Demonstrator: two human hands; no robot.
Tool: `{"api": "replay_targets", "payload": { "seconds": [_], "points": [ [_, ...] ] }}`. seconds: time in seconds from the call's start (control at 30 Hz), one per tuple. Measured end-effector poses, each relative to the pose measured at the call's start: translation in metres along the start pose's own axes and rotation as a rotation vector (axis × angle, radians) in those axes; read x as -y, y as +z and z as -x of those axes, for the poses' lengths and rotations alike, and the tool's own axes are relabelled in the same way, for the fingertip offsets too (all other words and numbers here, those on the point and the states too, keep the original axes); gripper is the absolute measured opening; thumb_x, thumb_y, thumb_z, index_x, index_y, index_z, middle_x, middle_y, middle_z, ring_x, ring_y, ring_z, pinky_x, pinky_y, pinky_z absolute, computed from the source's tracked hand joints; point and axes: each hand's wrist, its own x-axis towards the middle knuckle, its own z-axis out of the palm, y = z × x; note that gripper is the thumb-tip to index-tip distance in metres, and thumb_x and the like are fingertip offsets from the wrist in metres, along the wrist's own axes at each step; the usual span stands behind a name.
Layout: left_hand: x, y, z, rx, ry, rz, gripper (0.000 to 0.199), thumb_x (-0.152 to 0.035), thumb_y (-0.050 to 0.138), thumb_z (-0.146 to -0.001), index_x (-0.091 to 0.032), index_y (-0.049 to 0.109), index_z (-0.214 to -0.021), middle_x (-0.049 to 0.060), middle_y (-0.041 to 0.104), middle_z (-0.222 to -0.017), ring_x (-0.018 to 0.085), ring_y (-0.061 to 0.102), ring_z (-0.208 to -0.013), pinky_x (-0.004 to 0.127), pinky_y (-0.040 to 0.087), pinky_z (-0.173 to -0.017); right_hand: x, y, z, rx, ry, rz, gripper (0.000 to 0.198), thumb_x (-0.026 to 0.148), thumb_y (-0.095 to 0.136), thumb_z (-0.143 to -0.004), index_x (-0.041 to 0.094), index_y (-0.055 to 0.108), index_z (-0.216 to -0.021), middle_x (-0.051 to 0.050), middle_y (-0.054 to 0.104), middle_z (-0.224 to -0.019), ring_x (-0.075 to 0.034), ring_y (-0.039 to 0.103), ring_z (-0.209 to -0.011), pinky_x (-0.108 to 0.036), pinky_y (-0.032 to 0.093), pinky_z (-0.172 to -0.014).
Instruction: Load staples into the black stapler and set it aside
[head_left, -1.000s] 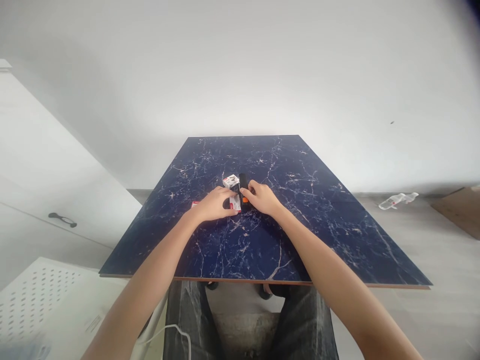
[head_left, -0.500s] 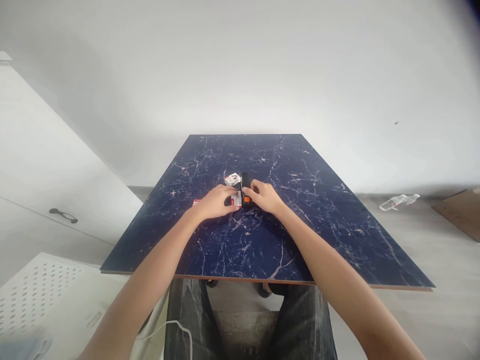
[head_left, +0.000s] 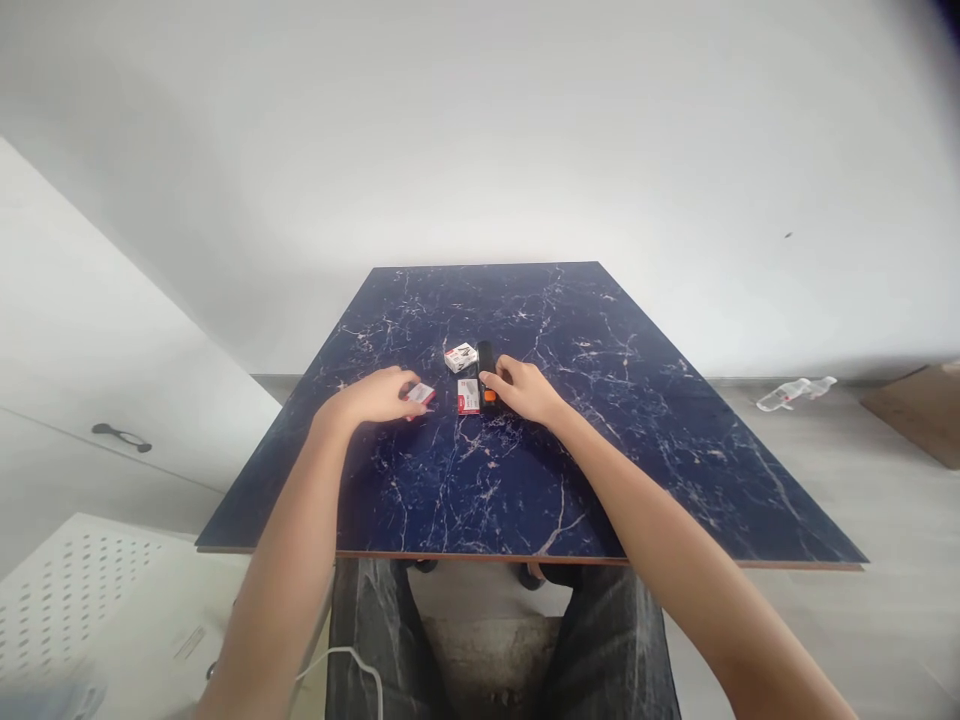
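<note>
My left hand (head_left: 379, 395) is closed around the right-reaching end of a small red and white box (head_left: 423, 393), thumb and fingers at its edges. On the right, my right hand (head_left: 525, 388) grips a black stapler (head_left: 485, 360) with an orange part, the thumb lying over it. The stapler lies lengthwise, pointing away from me. Touching or very near its left side is a second red and white box (head_left: 468, 396), lying flat. A white box (head_left: 460, 357) with red and a dark picture sits just behind that one, turned at an angle.
All of this lies on a dark blue marbled table (head_left: 480, 500) against a pale wall. A white cabinet (head_left: 82, 350) with a dark handle stands at left, above a perforated white panel (head_left: 90, 580). Clear plastic bottles (head_left: 795, 393) and a cardboard box (head_left: 919, 410) are on the floor at right.
My left hand has moved left, away from the stapler, and closed on the left box. The flat box beside the stapler is now uncovered. My right hand stays on the stapler.
</note>
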Motion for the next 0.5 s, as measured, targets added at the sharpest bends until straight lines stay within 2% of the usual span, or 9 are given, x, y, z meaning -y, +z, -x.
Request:
{"api": "replay_targets", "payload": {
  "seconds": [0.07, 0.17, 0.27, 0.37, 0.5],
  "points": [
    [-0.007, 0.003, -0.002, -0.025, 0.07, 0.035, 0.078, -0.062, 0.072, -0.077, -0.03, 0.055, -0.146, 0.013, 0.062, -0.139, 0.031, 0.07, -0.103, 0.033, 0.052, -0.077, -0.001, 0.001, 0.0, -0.001, 0.002, -0.001, 0.039, 0.056, 0.051, -0.095, 0.023, 0.042, -0.076, 0.003, 0.057, -0.066, -0.016, 0.05, -0.064, -0.028, 0.032, -0.063],
    [-0.009, 0.005, -0.004, 0.041, 0.171, 0.081, 0.089, -0.051, 0.081, -0.07, -0.033, 0.049, -0.151, 0.01, 0.053, -0.152, 0.03, 0.069, -0.106, 0.033, 0.052, -0.081, -0.001, 0.001, -0.001, 0.003, 0.001, 0.003, 0.039, 0.057, 0.05, -0.095, 0.023, 0.042, -0.076, 0.003, 0.057, -0.066, -0.015, 0.05, -0.064, -0.028, 0.032, -0.063],
    [-0.01, 0.005, -0.005, 0.028, 0.164, 0.088, 0.075, -0.044, 0.078, -0.074, -0.031, 0.057, -0.144, 0.009, 0.059, -0.144, 0.029, 0.068, -0.104, 0.034, 0.052, -0.079, 0.0, 0.001, 0.0, 0.005, -0.005, 0.009, 0.04, 0.057, 0.05, -0.095, 0.023, 0.042, -0.076, 0.003, 0.057, -0.066, -0.015, 0.05, -0.064, -0.028, 0.032, -0.063],
    [-0.017, 0.007, -0.008, -0.05, 0.152, 0.149, 0.066, -0.051, 0.076, -0.077, -0.029, 0.062, -0.138, 0.009, 0.066, -0.131, 0.029, 0.067, -0.101, 0.035, 0.052, -0.077, 0.0, 0.0, 0.0, 0.004, -0.006, 0.008, 0.04, 0.057, 0.05, -0.096, 0.023, 0.042, -0.076, 0.003, 0.057, -0.066, -0.015, 0.051, -0.064, -0.028, 0.032, -0.063],
    [-0.028, 0.014, -0.014, -0.172, 0.187, 0.178, 0.066, -0.062, 0.073, -0.079, -0.026, 0.064, -0.134, 0.01, 0.066, -0.126, 0.028, 0.065, -0.101, 0.037, 0.051, -0.078, 0.001, 0.001, 0.0, 0.002, -0.002, 0.014, 0.04, 0.057, 0.05, -0.096, 0.023, 0.042, -0.076, 0.003, 0.057, -0.067, -0.015, 0.051, -0.064, -0.028, 0.032, -0.062]
  ]
}}
